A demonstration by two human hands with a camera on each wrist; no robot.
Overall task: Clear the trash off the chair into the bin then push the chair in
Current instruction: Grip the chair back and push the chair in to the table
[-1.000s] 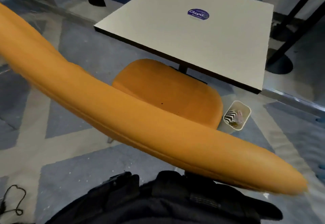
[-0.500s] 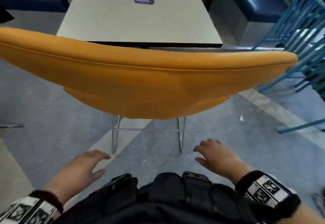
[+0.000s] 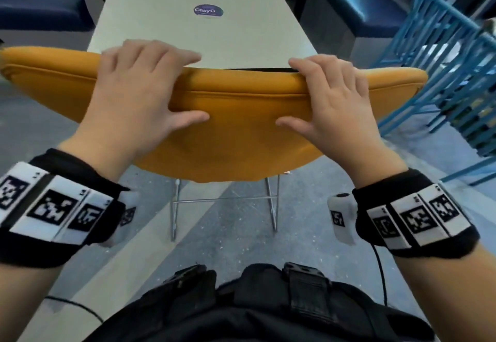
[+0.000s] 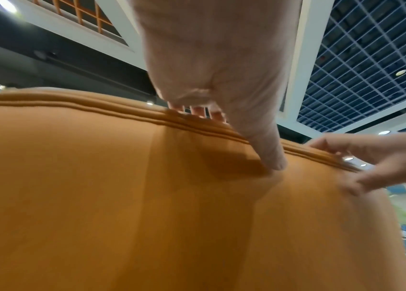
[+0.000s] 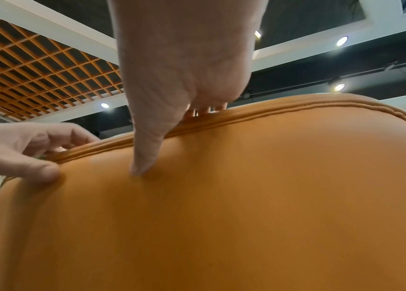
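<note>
Both hands are on the top edge of the orange chair (image 3: 241,116), seen from behind. The left hand (image 3: 134,95) hooks its fingers over the padded rim while its thumb presses against the rear face of the backrest; the right hand (image 3: 330,100) mirrors it a little way along the same rim. So each grip is grasping the chair back, fingers curled over the top, thumb behind. The wrist views confirm this: in the left wrist view the left hand (image 4: 211,65) has its thumb dug into the fabric below the piped seam, and in the right wrist view the right hand (image 5: 184,65) does likewise.

The chair stands on the floor facing the pale worktop (image 3: 204,33), its backrest just short of the near edge, its metal legs (image 3: 222,202) showing underneath. The seat is hidden behind the backrest, so whether any trash remains on it cannot be told, and no bin is in sight here. Judging by both hands being set on the backrest, the clearing part looks finished and the last step, sliding the chair in beneath the worktop, is about to begin or only just under way. What seems left is a straight push forward, keeping the backrest clear of the worktop edge
</note>
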